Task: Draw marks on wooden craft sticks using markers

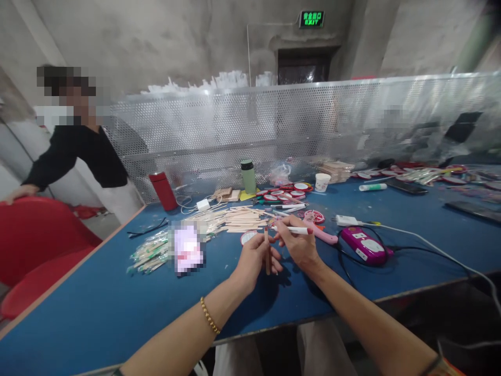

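My left hand is closed around a thin wooden stick that stands nearly upright above the blue table. My right hand grips a white glue stick or pen, its tip touching the top of the wooden stick. Just beyond my hands lies a pile of wooden sticks and a round white-and-red badge. A gold bead bracelet is on my left wrist.
A pink glue gun, a magenta device with cables, a red flask, a green bottle and red badges lie on the table. A person in black stands at left by a red chair. A perforated metal screen backs the table.
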Demonstrator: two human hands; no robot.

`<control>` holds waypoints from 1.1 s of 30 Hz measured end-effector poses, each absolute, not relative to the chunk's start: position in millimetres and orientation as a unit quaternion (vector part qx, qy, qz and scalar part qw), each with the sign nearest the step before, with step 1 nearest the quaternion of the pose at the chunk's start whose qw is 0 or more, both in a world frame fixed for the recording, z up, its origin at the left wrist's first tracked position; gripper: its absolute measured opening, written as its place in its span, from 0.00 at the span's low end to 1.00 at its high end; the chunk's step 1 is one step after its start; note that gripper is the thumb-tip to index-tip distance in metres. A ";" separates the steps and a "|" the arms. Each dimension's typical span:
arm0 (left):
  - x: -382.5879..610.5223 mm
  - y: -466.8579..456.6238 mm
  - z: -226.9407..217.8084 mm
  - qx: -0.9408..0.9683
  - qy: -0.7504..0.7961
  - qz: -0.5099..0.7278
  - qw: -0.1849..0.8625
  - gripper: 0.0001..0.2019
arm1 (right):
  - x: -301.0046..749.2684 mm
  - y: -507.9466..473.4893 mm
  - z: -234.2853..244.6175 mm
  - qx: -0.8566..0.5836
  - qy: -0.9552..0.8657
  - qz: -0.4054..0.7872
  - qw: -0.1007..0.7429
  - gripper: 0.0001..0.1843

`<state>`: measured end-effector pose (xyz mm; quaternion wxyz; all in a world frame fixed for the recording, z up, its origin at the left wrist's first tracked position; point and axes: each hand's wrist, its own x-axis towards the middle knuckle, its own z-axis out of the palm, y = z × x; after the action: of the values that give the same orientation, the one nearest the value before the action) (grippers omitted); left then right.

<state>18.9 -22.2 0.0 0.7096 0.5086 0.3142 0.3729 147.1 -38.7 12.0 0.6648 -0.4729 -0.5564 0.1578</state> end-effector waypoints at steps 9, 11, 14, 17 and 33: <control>23.0 -27.3 -1.0 0.503 0.294 0.365 0.726 0.18 | 144.7 -39.1 6.7 -0.492 -0.569 0.179 0.634 0.20; 23.7 -27.3 -0.4 0.500 0.299 0.369 0.724 0.16 | 145.9 -38.9 6.2 -0.489 -0.574 0.174 0.633 0.19; 23.8 -27.3 0.0 0.494 0.306 0.371 0.724 0.15 | 146.7 -38.2 5.3 -0.489 -0.585 0.167 0.625 0.17; 23.8 -27.1 -0.7 0.492 0.305 0.370 0.726 0.16 | 146.0 -37.3 3.8 -0.492 -0.589 0.166 0.619 0.15; 24.6 -25.3 -3.4 0.509 0.306 0.370 0.715 0.19 | 145.8 -32.4 -1.8 -0.493 -0.597 0.150 0.614 0.15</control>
<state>24.6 -25.3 -3.4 0.7146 0.5087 0.3059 0.3701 145.8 -32.4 -1.8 0.6145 -0.4933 -0.5971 0.1499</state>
